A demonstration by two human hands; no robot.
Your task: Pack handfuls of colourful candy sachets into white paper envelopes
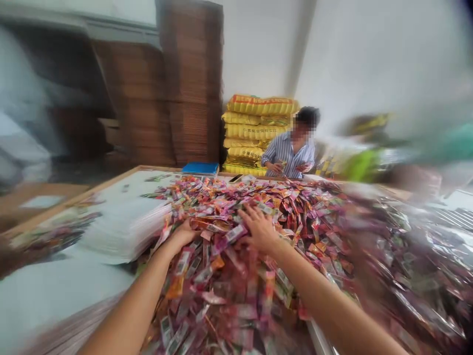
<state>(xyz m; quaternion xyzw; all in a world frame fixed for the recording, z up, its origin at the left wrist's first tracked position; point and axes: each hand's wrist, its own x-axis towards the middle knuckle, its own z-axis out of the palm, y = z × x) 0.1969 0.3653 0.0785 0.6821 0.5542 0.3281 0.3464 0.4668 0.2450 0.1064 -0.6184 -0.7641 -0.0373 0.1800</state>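
Note:
A big heap of small colourful sachets [295, 212] covers the table in front of me. My left hand [184, 232] is pushed into the heap's left side, its fingers buried among the packets. My right hand [259, 228] lies on top of the heap with fingers spread flat over the sachets. Both forearms reach in from the bottom of the view. The edges of the picture are smeared by motion.
A stack of white sheets [123, 229] lies left of the heap on the wood-framed table [111, 180]. A blue folder [200, 168] sits at the far edge. Across the table a person in a striped shirt [286, 155] handles sachets. Yellow sacks [254, 128] and cardboard stacks [192, 84] stand behind.

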